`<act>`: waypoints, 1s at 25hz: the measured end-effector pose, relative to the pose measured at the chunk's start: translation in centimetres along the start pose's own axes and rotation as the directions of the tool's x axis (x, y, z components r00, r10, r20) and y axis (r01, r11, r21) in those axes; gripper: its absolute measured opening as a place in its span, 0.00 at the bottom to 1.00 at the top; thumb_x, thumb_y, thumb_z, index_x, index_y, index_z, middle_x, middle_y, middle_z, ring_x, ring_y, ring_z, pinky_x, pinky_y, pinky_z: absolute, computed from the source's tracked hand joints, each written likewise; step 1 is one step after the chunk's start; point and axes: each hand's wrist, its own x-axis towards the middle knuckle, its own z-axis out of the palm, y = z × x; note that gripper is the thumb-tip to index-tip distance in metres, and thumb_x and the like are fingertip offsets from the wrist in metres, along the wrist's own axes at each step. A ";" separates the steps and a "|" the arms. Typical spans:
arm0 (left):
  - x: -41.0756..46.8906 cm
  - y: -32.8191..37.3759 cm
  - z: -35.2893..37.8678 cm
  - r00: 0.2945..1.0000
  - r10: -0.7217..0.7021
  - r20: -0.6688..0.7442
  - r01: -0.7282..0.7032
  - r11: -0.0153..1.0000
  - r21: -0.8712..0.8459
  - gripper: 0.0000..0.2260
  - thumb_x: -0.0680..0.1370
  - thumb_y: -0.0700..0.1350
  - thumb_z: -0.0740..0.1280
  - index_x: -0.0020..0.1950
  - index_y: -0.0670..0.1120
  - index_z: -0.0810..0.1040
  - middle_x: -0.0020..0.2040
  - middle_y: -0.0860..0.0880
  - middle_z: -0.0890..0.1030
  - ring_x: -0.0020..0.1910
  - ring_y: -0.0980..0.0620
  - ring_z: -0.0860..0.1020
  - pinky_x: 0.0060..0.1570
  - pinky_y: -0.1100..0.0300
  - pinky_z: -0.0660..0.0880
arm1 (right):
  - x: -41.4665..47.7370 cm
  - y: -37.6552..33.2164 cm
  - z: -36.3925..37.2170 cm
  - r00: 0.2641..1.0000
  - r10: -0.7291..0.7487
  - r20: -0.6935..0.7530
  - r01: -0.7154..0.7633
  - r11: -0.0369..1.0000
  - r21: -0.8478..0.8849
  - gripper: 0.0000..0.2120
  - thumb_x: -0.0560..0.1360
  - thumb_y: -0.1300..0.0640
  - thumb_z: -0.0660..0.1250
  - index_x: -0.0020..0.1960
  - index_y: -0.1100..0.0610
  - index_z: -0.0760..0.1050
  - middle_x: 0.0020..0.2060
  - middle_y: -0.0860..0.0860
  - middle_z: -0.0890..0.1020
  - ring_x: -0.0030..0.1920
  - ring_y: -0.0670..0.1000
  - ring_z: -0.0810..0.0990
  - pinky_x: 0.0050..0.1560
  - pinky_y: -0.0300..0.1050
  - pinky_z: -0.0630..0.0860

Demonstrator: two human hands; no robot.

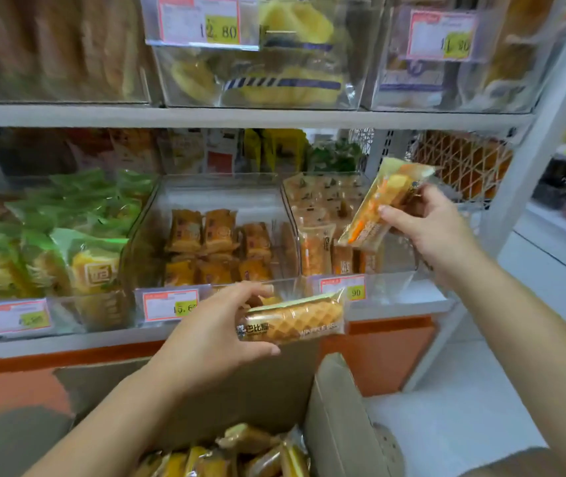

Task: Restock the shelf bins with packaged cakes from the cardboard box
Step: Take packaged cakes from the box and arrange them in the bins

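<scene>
1. Head view: grips a waffle cake pack [295, 320] in the left hand [219, 325], fingers curled over the far edge, thumb under the near edge; held roughly level, waffle pattern facing up.
2. Pinches an orange cake pack [386, 201] in the right hand [426, 228], thumb on the wrapper's front, fingers behind; tilted steeply, upper end leaning up and to the right.
3. Holds that orange cake pack over the right shelf bin [395, 278], just left of the right hand, lower end close above similar packs standing upright inside.
4. Shows the middle shelf bin [219, 197] beyond the left hand and left of the right hand, partly filled with rows of small brown packs.
5. Shows green-wrapped packs [68, 242] well left of the left hand.
6. Shows a price tag [170, 304] just left of the left hand, on the bin front.
7. Shows the cardboard box [336, 425] below both forearms, flaps open, with boxed cakes [240, 452] heaped inside, beneath the left forearm.
</scene>
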 end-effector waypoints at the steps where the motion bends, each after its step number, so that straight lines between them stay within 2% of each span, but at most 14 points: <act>1: 1.0 0.7 0.0 1.000 0.020 -0.008 -0.020 1.000 0.014 0.27 0.66 0.56 0.78 0.60 0.65 0.69 0.54 0.66 0.73 0.54 0.65 0.75 0.48 0.70 0.76 | 0.9 0.8 0.3 0.998 0.060 0.037 -0.056 0.993 -0.100 0.16 0.70 0.51 0.75 0.54 0.47 0.75 0.54 0.49 0.83 0.52 0.49 0.83 0.57 0.55 0.79; 3: 2.5 1.6 0.2 0.999 0.044 0.012 -0.044 0.997 0.066 0.23 0.67 0.56 0.78 0.55 0.65 0.68 0.52 0.67 0.72 0.52 0.66 0.74 0.45 0.72 0.75 | 1.9 2.5 1.8 0.962 0.217 0.163 -0.147 0.921 -0.360 0.20 0.71 0.53 0.75 0.60 0.54 0.74 0.55 0.50 0.82 0.51 0.50 0.82 0.54 0.53 0.80; 5: 3.6 1.8 0.3 0.996 0.061 0.058 -0.068 0.990 0.128 0.22 0.67 0.57 0.77 0.53 0.65 0.68 0.52 0.68 0.70 0.52 0.66 0.73 0.44 0.73 0.72 | 2.5 3.5 3.3 0.930 0.291 0.224 -0.130 0.831 -0.541 0.24 0.71 0.53 0.75 0.63 0.59 0.74 0.54 0.50 0.81 0.52 0.53 0.82 0.56 0.52 0.79; 7: 4.4 1.7 0.5 0.993 0.063 0.102 -0.078 0.986 0.147 0.22 0.67 0.57 0.77 0.55 0.65 0.71 0.54 0.68 0.67 0.53 0.65 0.72 0.45 0.72 0.72 | 3.4 3.9 3.9 0.927 0.310 0.212 -0.115 0.772 -0.625 0.24 0.71 0.50 0.75 0.61 0.61 0.75 0.54 0.53 0.82 0.52 0.54 0.81 0.54 0.48 0.78; 9: 4.9 1.7 0.7 0.990 0.058 0.126 -0.078 0.985 0.155 0.23 0.67 0.57 0.77 0.59 0.64 0.73 0.55 0.67 0.66 0.53 0.66 0.71 0.45 0.73 0.71 | 3.6 4.1 3.9 0.912 0.350 0.213 -0.104 0.700 -0.706 0.23 0.71 0.46 0.73 0.60 0.60 0.76 0.54 0.54 0.82 0.52 0.54 0.80 0.48 0.44 0.75; 11: 5.5 2.2 1.0 0.991 0.058 0.121 -0.077 0.985 0.153 0.24 0.67 0.55 0.78 0.58 0.65 0.72 0.55 0.66 0.68 0.53 0.66 0.71 0.45 0.74 0.69 | 3.4 4.4 3.6 0.897 0.379 0.228 -0.093 0.666 -0.740 0.22 0.72 0.43 0.72 0.56 0.59 0.77 0.52 0.54 0.82 0.49 0.53 0.80 0.44 0.43 0.73; 14: 6.1 3.2 1.1 0.994 0.043 0.096 -0.053 0.993 0.109 0.27 0.66 0.53 0.79 0.57 0.66 0.67 0.56 0.65 0.71 0.52 0.65 0.73 0.43 0.72 0.71 | 2.5 3.1 2.7 0.911 0.338 0.236 -0.024 0.615 -0.788 0.23 0.74 0.40 0.68 0.58 0.58 0.76 0.53 0.53 0.82 0.51 0.53 0.80 0.48 0.46 0.76; 15: 6.4 3.6 0.9 0.995 0.045 0.094 -0.055 0.994 0.097 0.29 0.66 0.53 0.79 0.58 0.66 0.66 0.56 0.64 0.73 0.52 0.65 0.74 0.42 0.71 0.73 | 2.1 2.0 2.0 0.942 0.268 0.202 -0.007 0.618 -0.786 0.24 0.75 0.39 0.66 0.61 0.57 0.75 0.54 0.53 0.82 0.52 0.53 0.80 0.51 0.47 0.76; 17: 7.5 4.6 0.3 0.995 0.055 0.089 -0.059 0.997 0.046 0.31 0.66 0.50 0.80 0.59 0.66 0.65 0.53 0.63 0.75 0.49 0.66 0.76 0.41 0.71 0.76 | 0.7 0.0 0.3 0.970 0.144 0.194 0.036 0.707 -0.706 0.22 0.77 0.39 0.62 0.62 0.53 0.75 0.55 0.49 0.81 0.53 0.49 0.79 0.55 0.47 0.76; 19: 8.9 5.8 -0.3 0.995 0.072 0.065 -0.071 0.997 -0.010 0.33 0.66 0.49 0.80 0.63 0.64 0.66 0.52 0.65 0.74 0.47 0.70 0.76 0.42 0.76 0.74 | -1.5 -1.7 -0.5 0.892 0.170 0.419 0.107 0.822 -0.560 0.23 0.74 0.37 0.63 0.64 0.46 0.73 0.58 0.41 0.79 0.55 0.42 0.77 0.55 0.40 0.74; 20: 9.6 6.5 -0.6 0.995 0.086 0.058 -0.084 0.996 -0.026 0.34 0.66 0.49 0.80 0.65 0.63 0.66 0.52 0.66 0.73 0.48 0.72 0.74 0.42 0.78 0.72 | -2.6 -2.1 -0.2 0.828 0.209 0.520 0.113 0.846 -0.521 0.26 0.72 0.36 0.66 0.67 0.43 0.71 0.59 0.39 0.77 0.55 0.39 0.76 0.55 0.37 0.72; 21: 10.3 7.2 -0.8 0.993 0.107 0.051 -0.104 0.993 -0.054 0.35 0.65 0.49 0.80 0.67 0.62 0.66 0.54 0.67 0.73 0.51 0.72 0.73 0.44 0.78 0.71 | -3.4 -2.0 0.2 0.805 0.209 0.556 0.125 0.855 -0.503 0.30 0.69 0.36 0.69 0.69 0.42 0.68 0.60 0.38 0.76 0.55 0.39 0.76 0.54 0.36 0.73; 23: 11.8 8.4 -0.9 0.987 0.158 0.034 -0.150 0.974 -0.170 0.37 0.66 0.48 0.80 0.70 0.60 0.66 0.61 0.64 0.74 0.59 0.67 0.74 0.52 0.74 0.72 | -3.2 -1.1 0.4 0.874 0.107 0.474 0.144 0.874 -0.464 0.28 0.68 0.42 0.74 0.66 0.43 0.70 0.57 0.40 0.79 0.53 0.41 0.78 0.53 0.40 0.76; 25: 13.4 9.0 -0.4 0.985 0.169 -0.045 -0.174 0.921 -0.350 0.32 0.71 0.47 0.76 0.72 0.57 0.67 0.62 0.58 0.78 0.59 0.62 0.77 0.57 0.65 0.76 | -1.5 -0.5 -0.9 0.965 0.045 0.259 0.051 0.934 -0.353 0.20 0.68 0.50 0.77 0.58 0.47 0.76 0.50 0.43 0.83 0.50 0.47 0.82 0.51 0.45 0.78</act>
